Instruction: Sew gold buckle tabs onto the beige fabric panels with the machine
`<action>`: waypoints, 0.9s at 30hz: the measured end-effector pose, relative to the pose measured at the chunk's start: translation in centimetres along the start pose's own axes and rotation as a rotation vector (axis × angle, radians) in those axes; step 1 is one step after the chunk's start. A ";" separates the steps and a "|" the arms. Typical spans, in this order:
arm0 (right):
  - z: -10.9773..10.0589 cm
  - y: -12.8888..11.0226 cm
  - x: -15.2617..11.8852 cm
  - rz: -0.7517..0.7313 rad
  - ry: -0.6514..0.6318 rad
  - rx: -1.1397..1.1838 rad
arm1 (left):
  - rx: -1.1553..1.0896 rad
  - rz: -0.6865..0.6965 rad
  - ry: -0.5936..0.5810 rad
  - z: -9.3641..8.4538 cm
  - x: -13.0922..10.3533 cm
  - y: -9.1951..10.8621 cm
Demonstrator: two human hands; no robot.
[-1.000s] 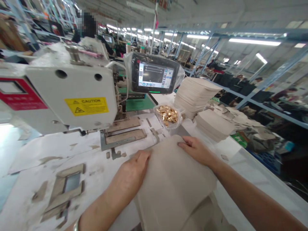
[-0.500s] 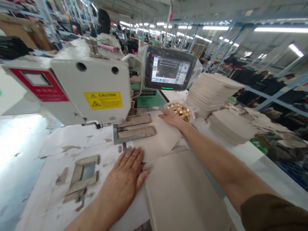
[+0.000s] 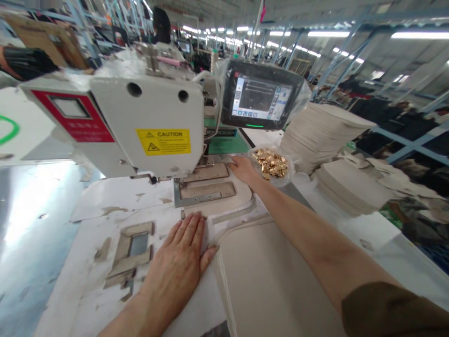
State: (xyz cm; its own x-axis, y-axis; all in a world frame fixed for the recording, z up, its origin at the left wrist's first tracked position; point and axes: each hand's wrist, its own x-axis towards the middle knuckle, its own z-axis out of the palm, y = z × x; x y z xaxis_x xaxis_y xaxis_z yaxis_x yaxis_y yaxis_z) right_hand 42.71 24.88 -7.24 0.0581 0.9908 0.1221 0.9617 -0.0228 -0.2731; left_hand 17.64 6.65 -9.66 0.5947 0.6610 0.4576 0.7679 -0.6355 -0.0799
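Note:
A beige panel [image 3: 240, 193] with rounded corners lies flat on the sewing machine's bed, partly under the metal clamp frame [image 3: 178, 199]. My right hand [image 3: 243, 169] reaches across to the panel's far right side and rests on it, fingers stretched toward the clamp; some fingers are hidden. My left hand [image 3: 182, 248] lies flat on the white surface just in front of the panel, fingers extended and thumb out. Its thumb reaches the corner of a stack of beige panels [image 3: 266, 276] at the front. Above the clamp is the machine head [image 3: 147, 121].
A plastic bowl of gold metal pieces [image 3: 271, 164] stands right of my right hand. Beige stacks [image 3: 315, 135] rise behind it. A control screen [image 3: 261, 98] sits above. A cut template [image 3: 131, 250] lies left of my left hand. A person [image 3: 161, 28] is in the background.
The panel, earlier raised and bent at the near right, now lies flat and further in at the clamp. My right hand has shifted slightly toward the clamp; my left stays flat.

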 end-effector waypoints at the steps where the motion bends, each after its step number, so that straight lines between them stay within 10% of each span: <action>1: 0.0 -0.1 0.1 -0.011 -0.002 -0.011 | -0.011 -0.005 -0.003 0.0 0.0 -0.1; 7: -1.5 1.1 -1.7 -0.051 0.080 0.060 | -0.188 -0.070 -0.099 -0.1 1.3 -1.0; 17: -3.9 5.3 -15.7 -0.518 -0.158 0.050 | -0.214 -0.013 -0.145 -0.6 1.5 -0.8; 27: -4.3 4.3 -16.4 -0.579 -0.038 0.069 | -0.112 0.043 -0.109 0.4 0.9 -0.9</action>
State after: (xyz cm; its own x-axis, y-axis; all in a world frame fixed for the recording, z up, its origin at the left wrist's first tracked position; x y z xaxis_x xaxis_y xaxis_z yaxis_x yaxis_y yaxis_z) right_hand 47.00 7.99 -6.29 -0.4828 0.8433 0.2362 0.8141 0.5316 -0.2340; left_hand 17.60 8.00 -9.53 0.6536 0.6677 0.3563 0.7133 -0.7009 0.0049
